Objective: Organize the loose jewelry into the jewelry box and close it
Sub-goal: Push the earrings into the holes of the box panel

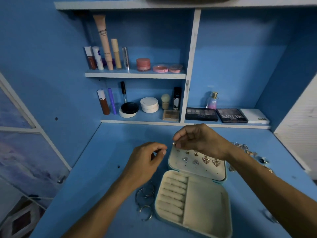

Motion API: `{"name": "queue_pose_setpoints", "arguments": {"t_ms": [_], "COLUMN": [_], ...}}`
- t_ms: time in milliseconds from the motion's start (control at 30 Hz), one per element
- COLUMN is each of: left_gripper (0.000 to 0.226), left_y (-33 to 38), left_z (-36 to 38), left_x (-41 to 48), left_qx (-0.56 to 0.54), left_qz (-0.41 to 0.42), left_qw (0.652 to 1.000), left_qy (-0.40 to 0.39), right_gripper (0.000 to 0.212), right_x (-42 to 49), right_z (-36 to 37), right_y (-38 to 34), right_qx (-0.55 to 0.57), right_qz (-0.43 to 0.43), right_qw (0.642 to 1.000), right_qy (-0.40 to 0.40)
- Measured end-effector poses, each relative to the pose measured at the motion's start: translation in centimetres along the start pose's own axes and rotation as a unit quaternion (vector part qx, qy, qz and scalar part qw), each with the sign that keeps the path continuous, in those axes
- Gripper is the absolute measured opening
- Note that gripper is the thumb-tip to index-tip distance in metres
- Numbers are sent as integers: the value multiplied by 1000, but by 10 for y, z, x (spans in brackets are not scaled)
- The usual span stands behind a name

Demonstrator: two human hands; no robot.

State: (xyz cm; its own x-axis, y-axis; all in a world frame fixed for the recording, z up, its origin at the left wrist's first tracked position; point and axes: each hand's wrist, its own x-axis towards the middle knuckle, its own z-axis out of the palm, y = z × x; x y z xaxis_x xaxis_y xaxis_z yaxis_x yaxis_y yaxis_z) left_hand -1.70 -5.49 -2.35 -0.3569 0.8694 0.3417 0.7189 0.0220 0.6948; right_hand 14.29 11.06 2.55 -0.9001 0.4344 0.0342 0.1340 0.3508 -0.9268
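Single view, from a wide-angle camera worn on the person's head. It faces forward and down over the blue desk (pixel 111 152), close enough that the open jewelry box (pixel 205 203) fills the lower centre. The wall shelves (pixel 135 75) stand farther back, across the upper frame.

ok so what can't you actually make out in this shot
Head view, earring in the right hand: too small to tell its design.
Head view, left hand: curled fingers hide whether it holds anything.
Head view, loose chains: blurred, partly behind the right forearm.
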Motion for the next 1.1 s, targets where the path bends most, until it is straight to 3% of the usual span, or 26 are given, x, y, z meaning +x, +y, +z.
{"name": "queue_pose_setpoints", "arguments": {"t_ms": [300, 600, 800, 900, 1100], "left_gripper": [13, 9, 10, 16, 24], "left_y": [10, 15, 6, 0, 3], "left_z": [-5, 12, 16, 18, 28], "left_x": [18, 14, 12, 16, 31], "left_qx": [-110, -135, -41, 7, -9], "left_qz": [-53, -57, -60, -67, -87], "left_qw": [992, 989, 997, 998, 994], "left_qy": [17, -10, 8, 1, -59], "right_gripper": [17, 8, 7, 9, 24], "right_x": [-6, -2, -6, -7, -6], "right_z": [-9, 10, 2, 3, 11], "right_y": [5, 10, 10, 11, 7], "right_qx": [-35, -36, -130, -235, -320], "right_qz": [22, 24, 59, 76, 97], "right_qw": [998, 997, 988, 968, 942], "right_qy": [46, 61, 66, 41, -4]}}
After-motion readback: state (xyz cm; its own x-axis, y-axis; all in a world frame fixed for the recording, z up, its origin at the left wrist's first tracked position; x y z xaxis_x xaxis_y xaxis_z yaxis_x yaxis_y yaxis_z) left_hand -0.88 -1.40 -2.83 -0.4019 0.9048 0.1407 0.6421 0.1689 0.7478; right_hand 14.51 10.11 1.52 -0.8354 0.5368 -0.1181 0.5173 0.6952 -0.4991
